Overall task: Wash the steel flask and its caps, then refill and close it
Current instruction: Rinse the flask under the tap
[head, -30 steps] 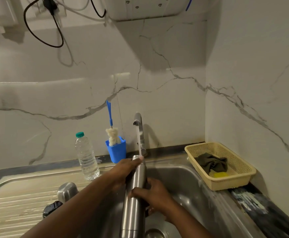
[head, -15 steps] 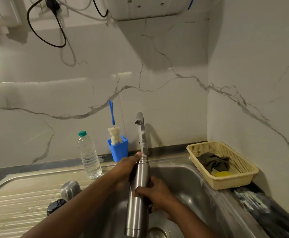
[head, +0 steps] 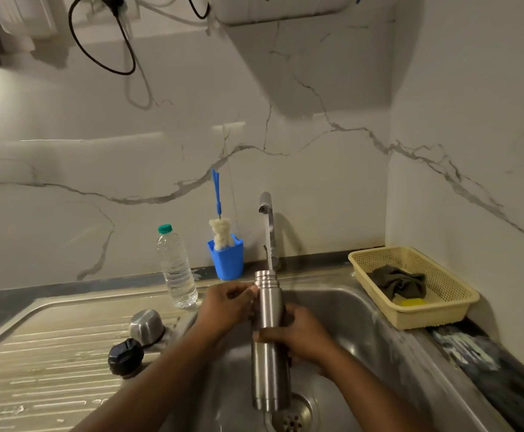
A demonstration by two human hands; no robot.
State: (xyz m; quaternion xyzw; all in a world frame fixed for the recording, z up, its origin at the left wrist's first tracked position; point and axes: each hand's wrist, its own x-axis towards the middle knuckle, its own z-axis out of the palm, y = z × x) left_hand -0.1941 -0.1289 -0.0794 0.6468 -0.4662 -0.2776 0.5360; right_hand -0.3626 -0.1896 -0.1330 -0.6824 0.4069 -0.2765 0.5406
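Gripping steel flask (head: 270, 375) in both hands, upright, above drain (head: 295, 417) of sink (head: 363, 310), base low in the basin, uncapped threaded mouth directly beneath tap (head: 266, 210). Catches water stream (head: 268, 244) at the rim of that mouth. Closes left hand (head: 226, 307) round the shoulder just below the threads, fingers curled against the flask's left side. Wraps right hand (head: 301, 338) round the mid-body, thumb laid across the front, remaining fingers hidden behind the steel. Both grips tight on the flask, nothing else held. On draining board (head: 36, 369), left of basin: steel cap (head: 146, 326), dome upward; black cap (head: 126, 357) just in front of it, close, contact between the two not determinable. Along back ledge: plastic bottle (head: 176, 269), green-capped, upright, clear; blue holder (head: 226, 260) just left of tap, with bottle brush (head: 220, 235) standing in it, pale head low, blue handle upward. Right of basin, against side wall: cream basket (head: 441, 310), containing dark cloth (head: 401, 282) and yellow item (head: 413, 302) at the cloth's near edge, too small to identify.
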